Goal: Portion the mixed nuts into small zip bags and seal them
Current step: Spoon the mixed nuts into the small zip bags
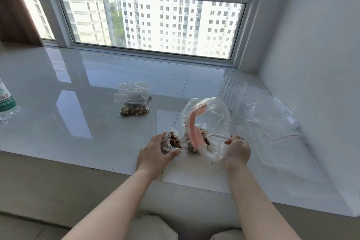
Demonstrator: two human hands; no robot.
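- Left hand (pixel 155 149), nearest, curls round small zip bag (pixel 172 142), mouth facing 3 o'clock.
- Right hand (pixel 238 149) pinches white spoon (pixel 219 137); handle runs 3-to-9, bowl end inside big nut bag (pixel 204 128) on counter (pixel 97 87).
- Likely next scoop travels toward 9 o'clock; right hand nearer.
- Filled bags (pixel 134 101) at 11.

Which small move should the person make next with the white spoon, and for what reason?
Probably lift the white spoon out of the big bag and tip its nuts into the small bag. The right hand pinches the handle with the bowl down among the nuts, while the left hand holds the small bag beside it, only partly filled.
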